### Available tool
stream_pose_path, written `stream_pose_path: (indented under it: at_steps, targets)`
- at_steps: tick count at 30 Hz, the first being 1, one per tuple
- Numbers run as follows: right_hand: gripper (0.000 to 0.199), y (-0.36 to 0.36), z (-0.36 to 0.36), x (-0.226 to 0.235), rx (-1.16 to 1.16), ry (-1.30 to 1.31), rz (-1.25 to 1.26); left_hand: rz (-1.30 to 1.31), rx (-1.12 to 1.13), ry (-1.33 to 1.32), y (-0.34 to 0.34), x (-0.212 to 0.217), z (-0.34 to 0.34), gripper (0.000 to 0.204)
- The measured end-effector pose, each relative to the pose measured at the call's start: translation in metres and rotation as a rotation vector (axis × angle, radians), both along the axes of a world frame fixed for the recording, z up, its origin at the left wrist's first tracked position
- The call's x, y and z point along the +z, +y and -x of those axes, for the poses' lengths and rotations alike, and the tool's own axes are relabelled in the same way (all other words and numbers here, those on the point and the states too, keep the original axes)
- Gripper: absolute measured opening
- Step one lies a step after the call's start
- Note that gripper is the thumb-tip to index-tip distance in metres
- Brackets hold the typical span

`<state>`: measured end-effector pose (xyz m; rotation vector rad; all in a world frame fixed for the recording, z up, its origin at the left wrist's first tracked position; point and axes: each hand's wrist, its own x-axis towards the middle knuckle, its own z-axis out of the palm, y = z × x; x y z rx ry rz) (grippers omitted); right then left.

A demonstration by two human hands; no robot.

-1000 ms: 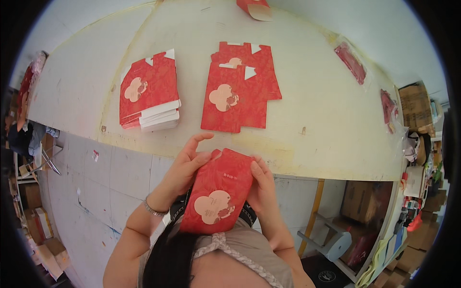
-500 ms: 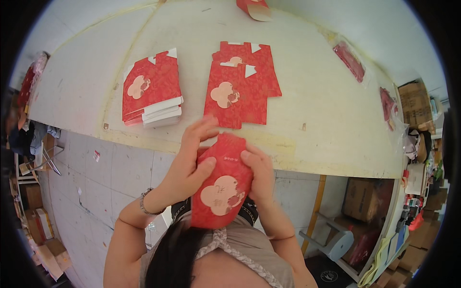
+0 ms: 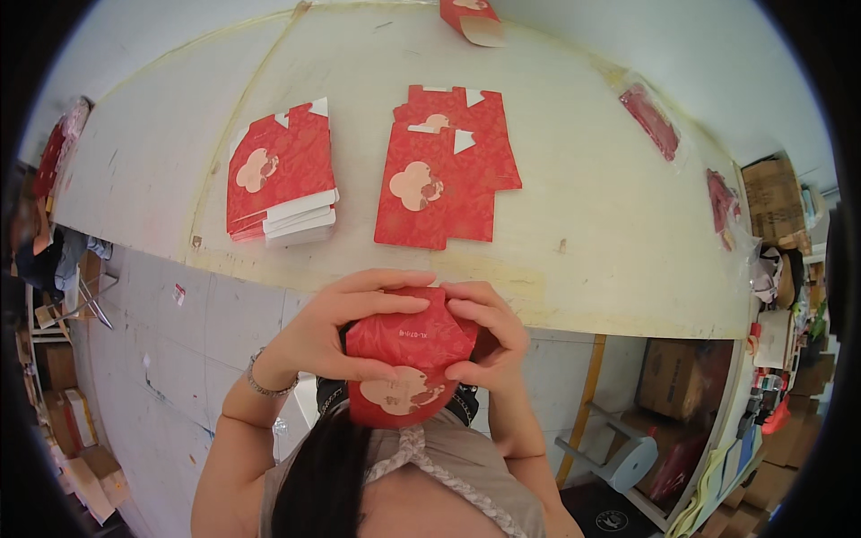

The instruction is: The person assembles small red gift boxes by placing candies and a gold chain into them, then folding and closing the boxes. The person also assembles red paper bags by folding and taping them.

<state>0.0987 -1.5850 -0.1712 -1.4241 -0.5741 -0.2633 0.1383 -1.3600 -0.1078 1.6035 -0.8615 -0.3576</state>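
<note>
Between my two hands is a red cardboard box [image 3: 414,339] with a pale flower-shaped print, held close to my body just off the table's near edge. My left hand [image 3: 363,327] wraps its left side, fingers over the top end and thumb on the front panel. On the other side my right hand [image 3: 489,334] grips the top right edge, with the thumb lower down. The top end is partly hidden by my fingers. Beyond the hands, several flat red box blanks [image 3: 462,202] overlap on the table. A thicker stack of similar blanks [image 3: 291,161] lies to their left.
The pale table [image 3: 574,224] has yellowed tape along its edges. At its far side lies another red piece [image 3: 471,20]; red packets in clear plastic [image 3: 650,121] lie at the right. Under the table are a cardboard carton [image 3: 674,377] and a roll on a metal frame [image 3: 630,462].
Both hands have drawn nearer to my body, the left one coming away from the blanks. The box now tips, its upper end folded toward me under my fingers.
</note>
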Motion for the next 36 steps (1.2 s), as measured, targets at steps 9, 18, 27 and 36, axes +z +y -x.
stream_pose_path:
  at_steps: [9,18,27,36]
  targets:
    - [0.063,0.005,0.010,0.005,-0.093,-0.087,0.142,-0.116,0.203,0.298,-0.012,0.015,0.021,0.068]
    - [0.061,0.005,0.008,0.002,-0.103,-0.110,0.182,0.014,0.098,0.385,-0.008,0.006,0.014,0.052]
    - [0.062,0.010,0.011,0.005,-0.145,-0.079,0.154,0.050,0.103,0.560,-0.008,0.000,0.014,0.058]
    - [0.053,0.006,0.013,-0.005,-0.145,-0.087,0.157,-0.114,0.199,0.195,-0.015,0.002,0.015,0.051]
